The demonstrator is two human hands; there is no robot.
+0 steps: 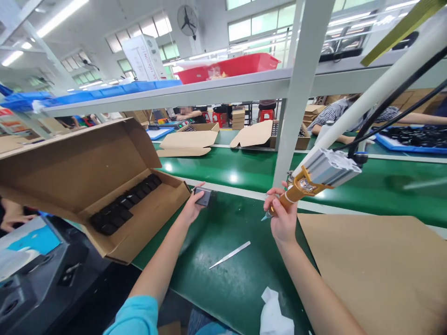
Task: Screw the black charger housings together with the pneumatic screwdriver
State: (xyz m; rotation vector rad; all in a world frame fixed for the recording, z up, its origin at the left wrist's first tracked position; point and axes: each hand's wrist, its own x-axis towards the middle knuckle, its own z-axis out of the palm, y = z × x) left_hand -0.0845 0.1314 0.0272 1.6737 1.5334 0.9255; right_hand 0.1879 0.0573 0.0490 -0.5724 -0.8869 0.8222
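My left hand (pixel 194 204) grips a small dark boxy part (pixel 204 197) between thumb and fingers, just above the green bench and right of an open cardboard box (pixel 153 223). Inside that box several black parts (pixel 129 202) stand in rows. My right hand (pixel 282 216) is closed around the orange nozzle body of a dispensing valve (pixel 291 193), which has a silver cylinder and hangs from a white arm. Its pale blue tip (pixel 265 217) points down and left, apart from the dark part. Between my forearms, metal tweezers (pixel 230 254) lie on the bench.
A crumpled white tissue (pixel 275 314) lies at the bench's near edge. Flat cardboard (pixel 377 270) covers the right side. A white post (pixel 289 111) and shelf with a red tray (pixel 230 67) rise ahead. Beyond the green belt (pixel 223 170) people sit working; another person's hand (pixel 16 216) shows far left.
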